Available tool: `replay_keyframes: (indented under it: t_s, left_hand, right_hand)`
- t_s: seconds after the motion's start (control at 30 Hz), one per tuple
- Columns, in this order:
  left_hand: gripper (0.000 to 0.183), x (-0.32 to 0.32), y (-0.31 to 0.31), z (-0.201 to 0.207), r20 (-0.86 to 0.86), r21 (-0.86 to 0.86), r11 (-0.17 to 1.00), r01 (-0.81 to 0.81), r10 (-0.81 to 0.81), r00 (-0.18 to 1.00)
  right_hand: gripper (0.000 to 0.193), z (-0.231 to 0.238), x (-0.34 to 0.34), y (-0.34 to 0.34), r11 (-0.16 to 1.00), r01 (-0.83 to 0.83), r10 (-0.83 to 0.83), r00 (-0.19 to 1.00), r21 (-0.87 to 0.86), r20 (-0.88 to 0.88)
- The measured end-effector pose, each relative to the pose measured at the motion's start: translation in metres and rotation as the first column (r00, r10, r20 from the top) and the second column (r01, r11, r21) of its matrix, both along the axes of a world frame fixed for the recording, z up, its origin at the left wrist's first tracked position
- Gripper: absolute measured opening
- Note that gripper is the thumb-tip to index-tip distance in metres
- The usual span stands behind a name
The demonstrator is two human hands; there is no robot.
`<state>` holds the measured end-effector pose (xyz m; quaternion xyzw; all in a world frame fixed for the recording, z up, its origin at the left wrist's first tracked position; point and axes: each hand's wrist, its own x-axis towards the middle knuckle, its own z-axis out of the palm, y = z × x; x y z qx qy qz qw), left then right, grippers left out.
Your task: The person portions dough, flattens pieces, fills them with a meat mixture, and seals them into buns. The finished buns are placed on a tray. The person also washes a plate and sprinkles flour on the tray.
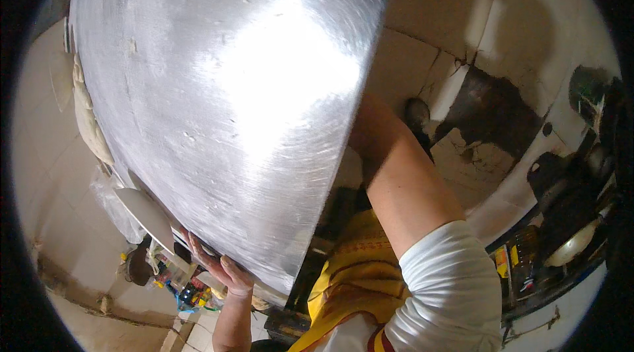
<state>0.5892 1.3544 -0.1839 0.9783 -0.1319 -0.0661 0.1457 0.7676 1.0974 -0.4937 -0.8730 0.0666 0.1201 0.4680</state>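
A large, shiny metal sheet or tabletop (165,121) fills the middle of the head view, with whitish smears and small pale bits on it. My left hand (228,275) lies along its lower left edge, fingers stretched out and touching it. From the lower right my right forearm (416,187), in a white sleeve pushed up to the elbow, reaches to the right edge of the metal. The fingers of my right hand are hidden there. Pale, dough-like pieces (90,114) sit along the far left edge. A white plate (146,214) is just beyond my left hand.
Beside the plate hangs a clear plastic bag (119,200). Several small bottles (193,296) stand in clutter at the lower left. Dark patches (492,107) mark the pale surface at right. Near the right rim are a yellow-labelled bottle (523,253) and a pale rounded dish (573,245).
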Motion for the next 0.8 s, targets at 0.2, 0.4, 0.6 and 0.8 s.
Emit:
replay_keyframes:
  t_s: [0.2, 0.4, 0.6, 0.8]
  left_hand:
    - [0.064, 0.000, 0.011, -0.001, 0.017, -0.061, 0.997, 0.048, -0.047, 0.999]
    - [0.067, -0.001, 0.010, -0.002, 0.023, -0.081, 0.996, 0.026, -0.024, 0.999]
    - [0.066, 0.000, 0.000, 0.006, 0.078, -0.007, 1.000, -0.009, 0.009, 0.997]
    - [0.055, -0.002, 0.002, 0.007, 0.165, -0.117, 0.993, -0.034, 0.053, 0.985]
  right_hand:
    - [0.025, -0.008, -0.007, -0.005, 0.985, 0.103, -0.098, 0.994, 0.141, -0.044]
    - [0.025, -0.013, -0.026, -0.006, 0.872, 0.322, -0.281, 0.946, 0.369, -0.161]
    - [0.024, 0.008, -0.062, -0.007, 0.545, 0.609, -0.378, 0.792, 0.577, -0.479]
    - [0.024, 0.028, -0.099, -0.005, 0.108, 0.798, -0.313, 0.593, 0.593, -0.742]
